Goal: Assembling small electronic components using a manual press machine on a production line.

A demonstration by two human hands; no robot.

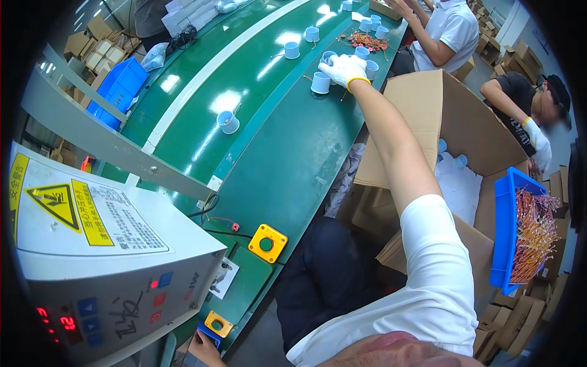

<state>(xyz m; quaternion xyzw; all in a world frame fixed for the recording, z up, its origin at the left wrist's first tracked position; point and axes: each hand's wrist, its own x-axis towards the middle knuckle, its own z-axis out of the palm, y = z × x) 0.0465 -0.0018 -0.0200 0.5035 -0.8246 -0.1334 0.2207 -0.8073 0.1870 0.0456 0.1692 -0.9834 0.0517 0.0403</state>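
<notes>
Head view: right hand (pixel 344 68), in a white glove, is stretched far out over the green conveyor belt (pixel 287 153) and rests on a small blue cup (pixel 330 58), fingers curled on it. A second blue cup (pixel 320 83) stands on the belt just beside the hand, touching the glove. Left hand (pixel 205 350) presses near a yellow button box (pixel 217 323) below the grey machine (pixel 110 257); its fingers are hidden, so I cannot tell the grip.

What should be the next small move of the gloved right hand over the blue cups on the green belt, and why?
Probably close the fingers on the nearest blue cup and lift it. The right hand, in a white glove, rests over the cluster with the arm fully stretched, and this cup stands at its fingertips. Whether it already grips one, the picture does not show. The left hand stays by the yellow button box.
</notes>
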